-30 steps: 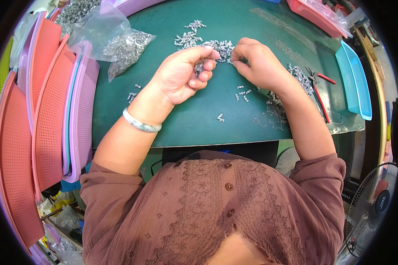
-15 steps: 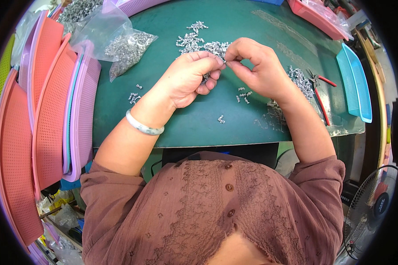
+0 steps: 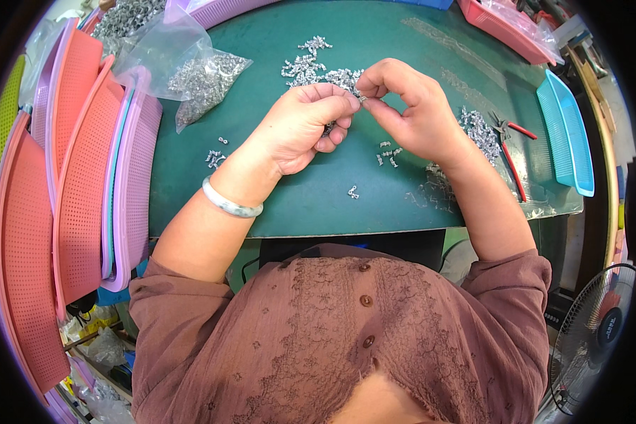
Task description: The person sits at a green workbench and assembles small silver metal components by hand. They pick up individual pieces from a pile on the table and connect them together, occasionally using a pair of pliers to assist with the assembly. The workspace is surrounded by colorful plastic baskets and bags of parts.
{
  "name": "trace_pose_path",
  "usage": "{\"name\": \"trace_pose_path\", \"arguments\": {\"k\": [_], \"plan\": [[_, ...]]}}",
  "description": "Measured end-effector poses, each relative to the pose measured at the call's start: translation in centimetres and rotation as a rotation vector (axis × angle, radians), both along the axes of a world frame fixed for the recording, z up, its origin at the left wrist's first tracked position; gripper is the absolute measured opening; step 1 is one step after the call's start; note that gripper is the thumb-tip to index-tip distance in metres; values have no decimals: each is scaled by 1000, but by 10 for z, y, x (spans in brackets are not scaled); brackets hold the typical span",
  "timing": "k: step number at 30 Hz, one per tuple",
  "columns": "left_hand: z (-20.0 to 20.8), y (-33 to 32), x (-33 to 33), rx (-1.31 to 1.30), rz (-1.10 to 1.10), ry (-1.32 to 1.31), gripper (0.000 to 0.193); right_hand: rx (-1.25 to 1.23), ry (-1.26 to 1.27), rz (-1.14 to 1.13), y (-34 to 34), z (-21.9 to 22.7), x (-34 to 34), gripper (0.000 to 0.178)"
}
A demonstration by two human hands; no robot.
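My left hand (image 3: 311, 124), with a pale bangle (image 3: 230, 201) on its wrist, is closed in a pinch. My right hand (image 3: 420, 116) meets it fingertip to fingertip, its thumb and forefinger pinched too. A tiny silver metal part (image 3: 361, 99) shows between the fingertips; its exact shape is too small to make out. Just beyond the hands spreads a heap of small silver metal parts (image 3: 304, 69). A few loose parts (image 3: 389, 154) lie below my right hand, one jointed piece (image 3: 353, 191) nearer me, and others (image 3: 215, 158) by my left wrist.
Another heap of parts (image 3: 480, 134) and red-handled pliers (image 3: 509, 159) lie right of my right forearm on the green table (image 3: 297, 205). A blue basket (image 3: 567, 134) stands at the right edge. Stacked baskets (image 3: 92, 191) and a plastic bag of parts (image 3: 208, 81) are at left.
The right fingertips have shifted slightly, and a little more of the silver part shows between the hands. Otherwise both hands keep nearly the same place.
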State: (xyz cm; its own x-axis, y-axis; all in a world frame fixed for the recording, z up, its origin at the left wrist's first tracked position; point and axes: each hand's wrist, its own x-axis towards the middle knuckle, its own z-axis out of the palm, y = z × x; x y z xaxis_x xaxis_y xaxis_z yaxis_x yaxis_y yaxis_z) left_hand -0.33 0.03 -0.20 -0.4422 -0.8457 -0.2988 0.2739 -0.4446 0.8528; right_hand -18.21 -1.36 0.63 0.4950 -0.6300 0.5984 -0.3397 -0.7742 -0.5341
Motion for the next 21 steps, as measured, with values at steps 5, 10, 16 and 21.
{"name": "trace_pose_path", "arguments": {"k": [5, 10, 16, 21], "plan": [[-1, 0, 1, -39, 1, -6, 7, -10, 23, -79, -4, 3, -4, 19], [-3, -3, 2, -28, -25, 13, 6, 135, 263, -298, -12, -1, -20, 14], [-7, -11, 10, 132, -12, 326, 3, 225, 430, -309, -16, -9, -25, 11], [-7, -12, 11, 122, 37, 390, 6, 252, 484, -291, -13, -6, -23, 11]]}}
